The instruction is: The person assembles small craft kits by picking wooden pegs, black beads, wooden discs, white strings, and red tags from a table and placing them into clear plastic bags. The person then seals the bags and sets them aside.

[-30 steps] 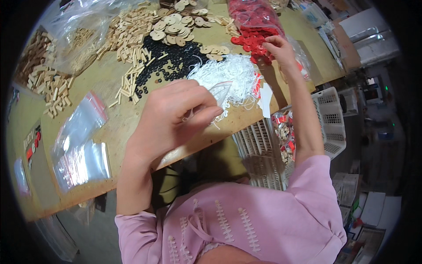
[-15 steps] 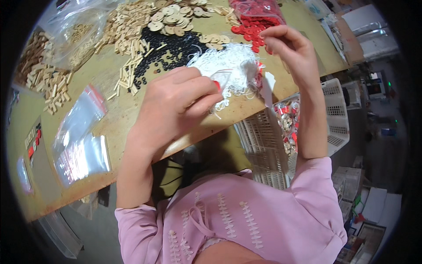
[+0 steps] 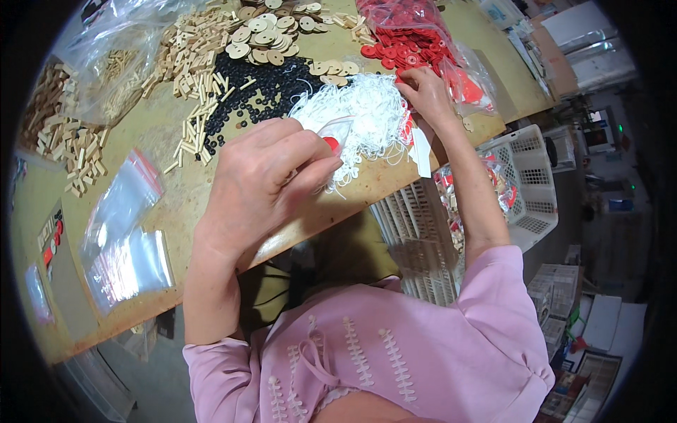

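My left hand [image 3: 271, 173] is closed, pinching a small clear plastic bag [image 3: 338, 129] at the near edge of a heap of white strings [image 3: 370, 113]. Something red shows inside the bag beside my fingertips. At the far right of the strings, my right hand [image 3: 429, 97] reaches to the edge of a pile of red discs [image 3: 409, 55]. Its thumb and fingers are pinched together on a red disc [image 3: 400, 73], partly hidden by the fingertips.
Black beads [image 3: 261, 92], wooden discs [image 3: 264, 35] and small wooden sticks [image 3: 190, 53] lie heaped across the table [image 3: 141, 201]. Empty clear bags [image 3: 130, 247] are stacked at left. Below the table's right edge stands a white plastic basket [image 3: 532, 180] with filled bags.
My right hand has come down and left from above the table to the red discs, uncovering a clear bag with red pieces. My left hand keeps hold of the small bag, shifted slightly left.
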Motion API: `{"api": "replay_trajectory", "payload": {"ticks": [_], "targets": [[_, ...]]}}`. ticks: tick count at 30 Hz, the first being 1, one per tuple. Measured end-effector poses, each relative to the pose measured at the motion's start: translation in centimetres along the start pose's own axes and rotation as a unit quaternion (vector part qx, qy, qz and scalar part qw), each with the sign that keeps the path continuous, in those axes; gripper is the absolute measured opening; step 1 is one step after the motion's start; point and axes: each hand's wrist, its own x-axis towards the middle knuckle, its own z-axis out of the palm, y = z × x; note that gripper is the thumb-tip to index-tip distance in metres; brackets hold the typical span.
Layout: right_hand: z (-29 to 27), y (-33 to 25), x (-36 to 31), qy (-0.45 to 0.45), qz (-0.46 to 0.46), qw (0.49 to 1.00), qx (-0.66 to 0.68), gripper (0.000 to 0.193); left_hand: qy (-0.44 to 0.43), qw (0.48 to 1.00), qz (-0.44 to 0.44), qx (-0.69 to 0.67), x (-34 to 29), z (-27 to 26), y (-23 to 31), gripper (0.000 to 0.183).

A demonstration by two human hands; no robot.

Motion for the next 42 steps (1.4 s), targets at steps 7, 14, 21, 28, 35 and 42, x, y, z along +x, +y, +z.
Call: {"api": "replay_trajectory", "payload": {"ticks": [7,14,21,28,35,42], "targets": [[-1.3,-0.3,0.6,0.051,0.02,0.998,-0.015,0.017,0.015,1.0,-0.007,-0.017,0.0,0.1,0.1,0.009],[-10.3,-15.7,-1.6,-0.056,-0.029,0.82,0.569,0.012,0.007,0.999,-0.019,-0.038,-0.4,0.2,-0.4,0.012],[-10.0,-18.2,-3.4,-0.165,-0.133,0.89,0.403,0.013,-0.008,0.996,0.006,-0.084,0.0,0.2,-0.6,0.012],[-10.2,-11.5,-4.1,0.018,-0.014,0.902,0.432,0.013,0.042,0.972,-0.052,-0.223,-0.1,-0.1,-0.5,0.008],[-10.0,-6.0,-12.6,-0.086,0.077,0.981,0.158,0.02,0.021,0.99,-0.058,-0.125,0.1,-0.2,-0.6,0.007],[-8.7,-4.0,-16.1,-0.088,-0.015,0.99,0.114,0.028,-0.005,0.986,-0.072,-0.152,-0.3,0.1,-0.8,0.009]]}}
